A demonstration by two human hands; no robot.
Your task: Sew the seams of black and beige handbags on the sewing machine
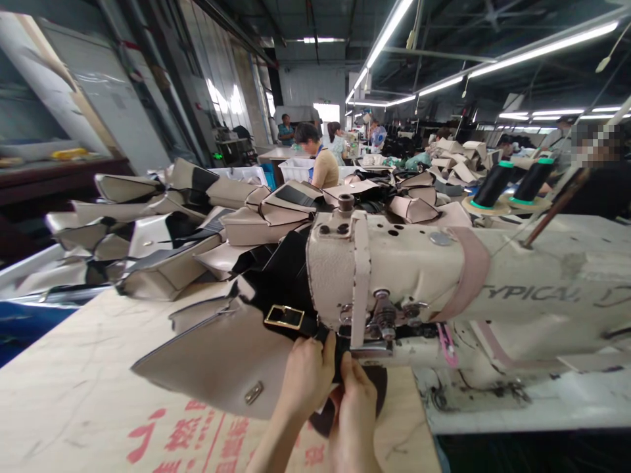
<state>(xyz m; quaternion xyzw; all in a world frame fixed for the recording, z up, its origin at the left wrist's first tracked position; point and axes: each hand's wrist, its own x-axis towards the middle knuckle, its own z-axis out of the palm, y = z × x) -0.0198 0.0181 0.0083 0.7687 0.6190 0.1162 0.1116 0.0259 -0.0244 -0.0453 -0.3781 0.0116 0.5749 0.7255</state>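
**Left hand:** the left hand point(306, 378) sits at the bag's edge, its fingers point(315, 348) pressed closed around the black leather strap point(300, 292), just beside the sewing machine's presser foot point(385, 322).

**Right hand:** the right hand point(353, 420) is close against the left, its thumb and fingers pinching the same strap lower down, above a rounded dark leather piece point(377, 387).

**Grip:** narrow on both sides, each hand pinching the strap; neither is spread wide.

**Bag:** the beige leather handbag point(211, 361), smooth and angular with a crisp dark edge, lies on the board, its corner running under the hands. A gold rectangular buckle point(284, 317) sits on the strap, and a small metal clasp point(254, 393) sits on the beige panel.

**Machine:** the cream industrial sewing machine head point(394, 263) looms just right of the bag, its paint pebbled and worn, with a pink strap point(470, 269) wrapped around it.

**Bench:** a scuffed plywood board point(83, 374) carries red printed characters point(182, 437).

**Beyond:** a heap of beige-and-black bags point(162, 226) rises behind, near two black thread cones point(497, 184); a seated co-worker point(323, 167) works further off.
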